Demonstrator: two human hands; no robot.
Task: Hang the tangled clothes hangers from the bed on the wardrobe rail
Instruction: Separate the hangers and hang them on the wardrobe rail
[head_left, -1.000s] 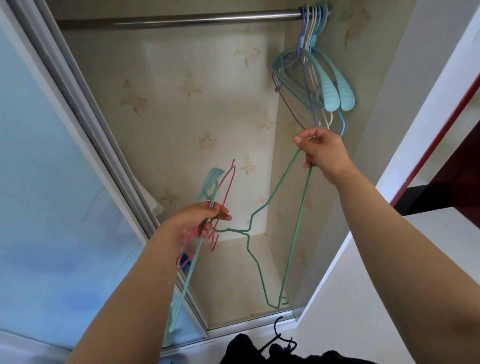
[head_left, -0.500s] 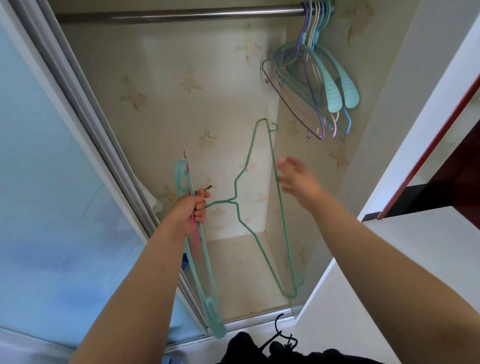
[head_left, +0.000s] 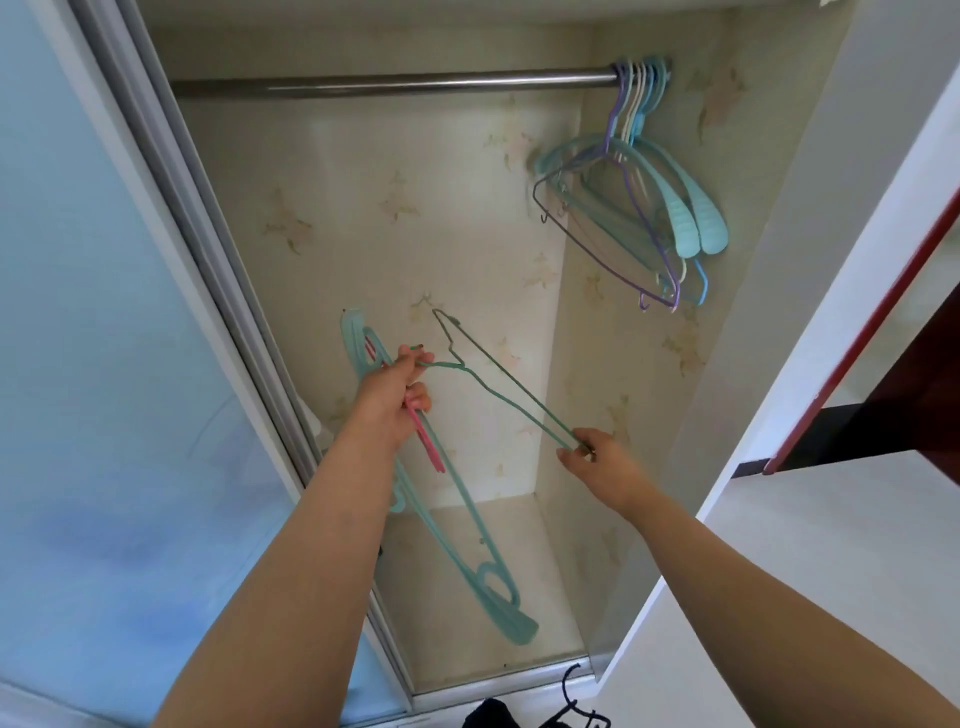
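Left hand (head_left: 392, 400) clamps teal and pink hangers plus green wire hanger (head_left: 498, 397) by its hook, right hand (head_left: 597, 462) pinches its far corner below the rail (head_left: 395, 85); ease it free sideways, don't yank

a pale blue sliding door (head_left: 93, 312) is filling the left side, its grey metal track frame (head_left: 171, 208) running diagonally beside it. floral wallpaper (head_left: 389, 218) is covering the wardrobe's back wall, and the beige wardrobe floor (head_left: 519, 561) is lying beneath it. a white wall (head_left: 810, 322) is standing to the right, next to a dark red door edge (head_left: 857, 338). something black (head_left: 488, 717) is showing at the bottom edge.
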